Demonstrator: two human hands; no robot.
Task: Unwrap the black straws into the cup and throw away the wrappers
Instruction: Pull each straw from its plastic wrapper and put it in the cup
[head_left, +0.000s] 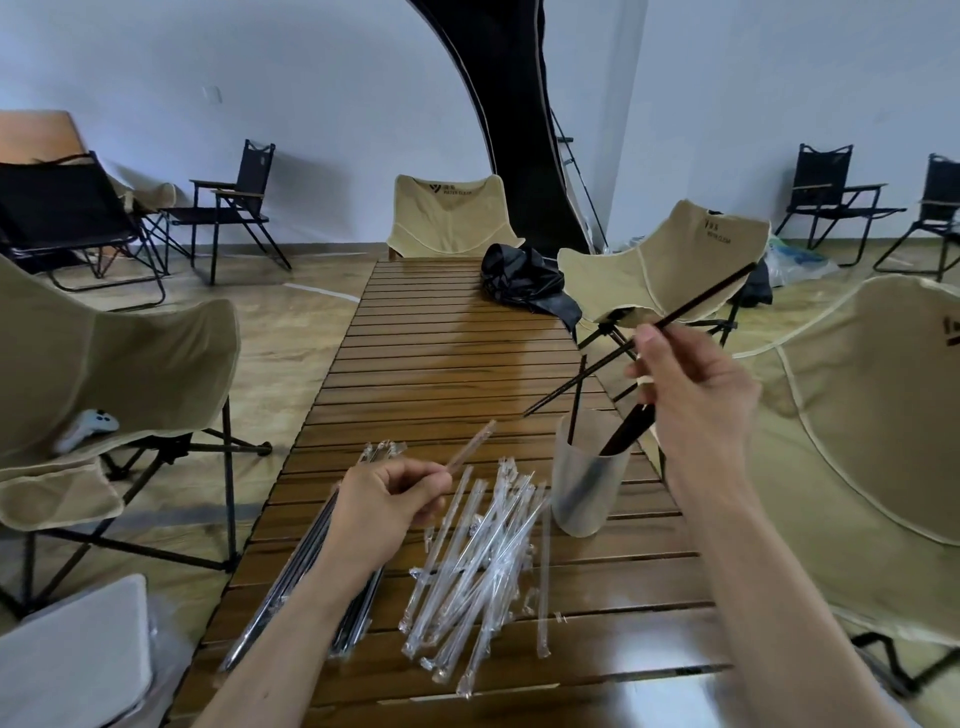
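Observation:
My right hand (693, 387) pinches a bare black straw (696, 299) above the frosted cup (584, 488); the straw slants from upper right down to the left. The cup stands on the slatted wooden table (441, 343) and holds several black straws (621, 436). My left hand (387, 499) pinches an empty clear wrapper (470, 447) that points up and right. A heap of empty clear wrappers (478, 566) lies in front of the cup. Still-wrapped black straws (301, 566) lie in a bundle under my left forearm.
A crumpled black bag (524, 280) lies at the table's far right. Beige folding chairs (670, 260) stand around the table, one (104, 364) on the left with a white controller (88, 426) on it. Black chairs line the wall.

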